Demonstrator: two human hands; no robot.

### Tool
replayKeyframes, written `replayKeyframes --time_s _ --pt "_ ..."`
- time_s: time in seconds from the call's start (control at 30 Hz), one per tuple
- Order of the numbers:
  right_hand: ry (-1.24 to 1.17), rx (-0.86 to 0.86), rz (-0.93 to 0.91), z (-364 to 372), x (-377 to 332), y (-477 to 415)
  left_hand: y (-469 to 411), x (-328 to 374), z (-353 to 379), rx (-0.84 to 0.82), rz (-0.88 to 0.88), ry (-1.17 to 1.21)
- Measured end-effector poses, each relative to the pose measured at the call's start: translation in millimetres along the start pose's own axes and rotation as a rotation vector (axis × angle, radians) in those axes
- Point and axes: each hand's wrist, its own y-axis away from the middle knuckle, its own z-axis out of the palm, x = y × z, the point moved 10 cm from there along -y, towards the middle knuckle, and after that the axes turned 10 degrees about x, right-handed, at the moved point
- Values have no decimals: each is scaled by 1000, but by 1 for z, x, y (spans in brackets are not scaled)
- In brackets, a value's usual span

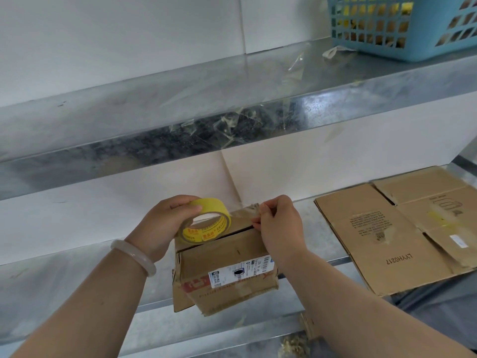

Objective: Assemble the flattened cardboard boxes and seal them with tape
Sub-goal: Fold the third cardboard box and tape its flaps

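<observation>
A small brown cardboard box (227,267) with a white shipping label stands on the metal shelf (77,280), its top flaps folded shut. My left hand (165,226) grips a yellow-cored roll of tape (206,220) at the box's top left. A clear strip of tape runs from the roll across the top seam to my right hand (278,226). That hand pinches the tape's end against the far right edge of the box top. A pale bangle sits on my left wrist.
Flattened cardboard boxes (397,233) lie on the shelf to the right, overhanging its front edge. An upper metal shelf (180,104) carries stuck tape scraps and a blue plastic basket (402,24) at the far right. A white wall backs both shelves.
</observation>
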Motion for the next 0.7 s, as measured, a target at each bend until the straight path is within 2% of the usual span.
replayKeyframes --time_s 0.27,0.4,0.7 --pt "167 -8 -119 6 -6 8 2 -6 -8 102 -74 -12" --pt "245 1 -198 9 -9 14 2 9 -11 135 -21 -150" --pt "217 10 -165 6 -8 12 12 9 -8 140 72 -299"
